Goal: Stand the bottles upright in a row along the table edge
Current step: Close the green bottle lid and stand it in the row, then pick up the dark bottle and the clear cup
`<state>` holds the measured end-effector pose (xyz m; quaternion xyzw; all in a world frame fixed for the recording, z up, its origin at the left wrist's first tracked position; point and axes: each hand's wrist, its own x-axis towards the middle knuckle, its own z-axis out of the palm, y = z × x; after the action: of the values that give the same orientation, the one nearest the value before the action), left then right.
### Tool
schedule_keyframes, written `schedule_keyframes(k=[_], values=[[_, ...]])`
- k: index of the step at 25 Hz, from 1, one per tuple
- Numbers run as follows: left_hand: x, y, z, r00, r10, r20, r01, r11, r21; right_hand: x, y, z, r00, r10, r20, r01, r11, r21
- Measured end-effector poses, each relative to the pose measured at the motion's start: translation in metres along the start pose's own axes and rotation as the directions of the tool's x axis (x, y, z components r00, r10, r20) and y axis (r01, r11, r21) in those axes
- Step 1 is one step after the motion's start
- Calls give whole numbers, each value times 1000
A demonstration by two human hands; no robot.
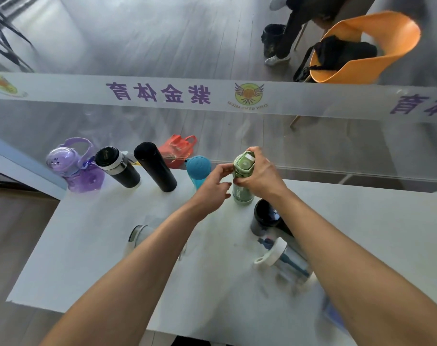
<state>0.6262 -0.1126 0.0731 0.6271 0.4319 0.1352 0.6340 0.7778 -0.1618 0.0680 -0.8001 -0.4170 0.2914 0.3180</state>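
Observation:
A green bottle (243,168) stands upright near the far edge of the white table (87,245). My right hand (260,176) grips its neck, and my left hand (213,186) touches its lid with the fingertips. Left of it stand a teal bottle (198,171), a tall black flask (154,166), a black flask with a silver band (117,167) and a purple bottle (75,168), in a row. A dark bottle (265,217), a clear bottle with a white lid (285,260) and a clear bottle (142,234) lie nearer me.
A glass partition with purple lettering runs behind the table. A red bag (176,151) lies beyond the row. Behind the glass, an orange chair (377,46) holds a black bag, and a person's legs show at the top.

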Motion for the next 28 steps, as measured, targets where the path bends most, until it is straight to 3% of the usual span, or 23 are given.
schedule_keyframes(k=[8,11,15,21,28], values=[[-4,3,4,997,-10,74,3,996,89,-6,6,-7,998,53,17,-54,996,65],[-9,-2,-1,998,44,45,-49,990,131,-25,6,-19,993,111,-47,-107,990,89],[-29,-22,0,997,71,32,-76,981,176,-72,14,-29,982,104,-157,-103,995,9],[-53,-46,24,982,-1,187,-63,939,337,-118,39,-3,990,125,-68,-138,965,-223],[-61,-40,44,978,29,205,-100,933,346,-108,53,1,996,66,-68,-76,984,-162]])
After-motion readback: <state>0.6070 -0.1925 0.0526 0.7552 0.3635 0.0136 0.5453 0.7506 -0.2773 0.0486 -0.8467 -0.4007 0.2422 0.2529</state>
